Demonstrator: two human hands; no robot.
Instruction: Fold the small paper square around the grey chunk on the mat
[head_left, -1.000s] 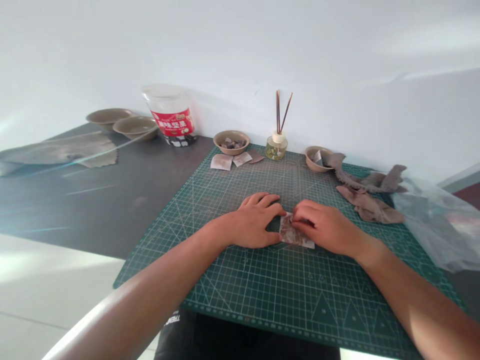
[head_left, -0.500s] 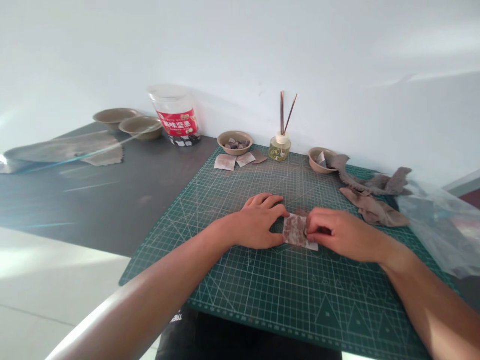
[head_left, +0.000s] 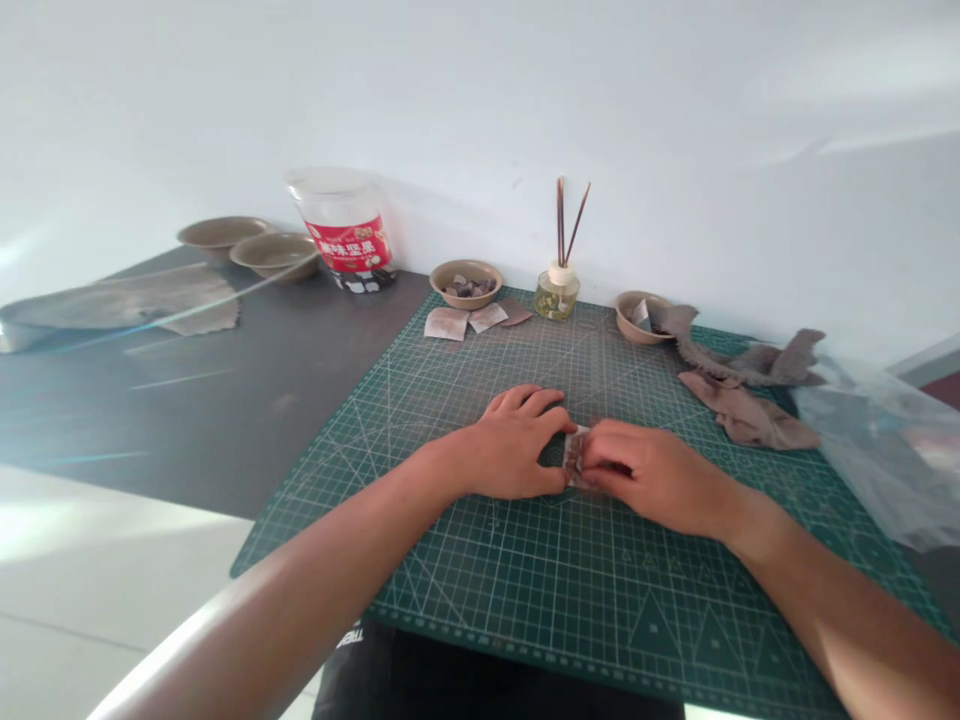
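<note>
On the green cutting mat (head_left: 525, 570) lies a small whitish piece with brown smears (head_left: 574, 458), mostly hidden by my right hand. My left hand (head_left: 521, 445) rests flat with its fingers spread, the thumb and index fingertip at the piece's left edge. My right hand (head_left: 649, 470) is closed over the piece, its fingers pinched together; whatever is between them is too small or hidden to make out.
Behind are a bowl of dark bits (head_left: 466, 285), brown-stained squares (head_left: 447, 323), a reed diffuser (head_left: 557, 292) and another bowl (head_left: 641, 318). Grey-brown cloths (head_left: 750, 415) and clear plastic (head_left: 877, 450) lie right. A plastic tub (head_left: 349, 240) and two bowls (head_left: 225, 235) stand left.
My right hand has moved left across the smeared piece towards my left hand, covering more of it. My left hand has stayed nearly in place. The view has shifted slightly.
</note>
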